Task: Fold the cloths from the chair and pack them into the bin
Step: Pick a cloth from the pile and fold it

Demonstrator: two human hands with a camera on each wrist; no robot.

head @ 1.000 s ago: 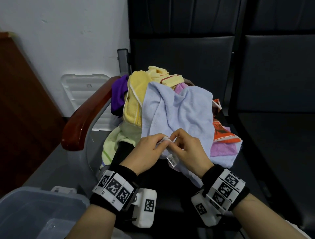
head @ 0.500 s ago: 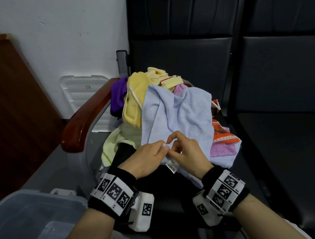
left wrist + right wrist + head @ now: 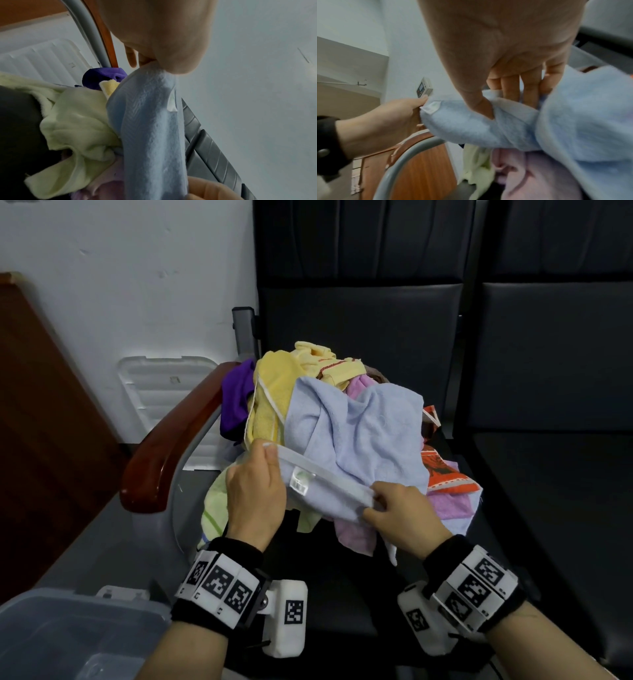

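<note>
I see both hands working one hem of the light blue cloth (image 3: 356, 436), which lies on top of the pile of cloths (image 3: 274, 405) on the chair (image 3: 359, 316), centre of the head view.

Left hand (image 3: 255, 494): back of the hand faces the camera, wrist low, fingers pointing up the frame. Thumb and fingers pinch the hem at its left end, up near the yellow cloth (image 3: 270, 402). In the left wrist view the cloth hangs down from that pinch (image 3: 150, 121).

Right hand (image 3: 404, 517): lower and to the right, palm down, thumb on top of the hem and fingers curled beneath it, so it grips the same edge. The right wrist view confirms the thumb pressed into the blue cloth (image 3: 488, 121) with fingers behind.

The hem runs taut and slanting between the two grips, from upper left to lower right. A white label (image 3: 301, 481) hangs from it, nearer the left hand.

The bin (image 3: 68, 635) sits in the lower left corner of the head view, well apart from the cloth. A white lid (image 3: 154, 385) leans against the wall behind the wooden armrest (image 3: 171, 436).
</note>
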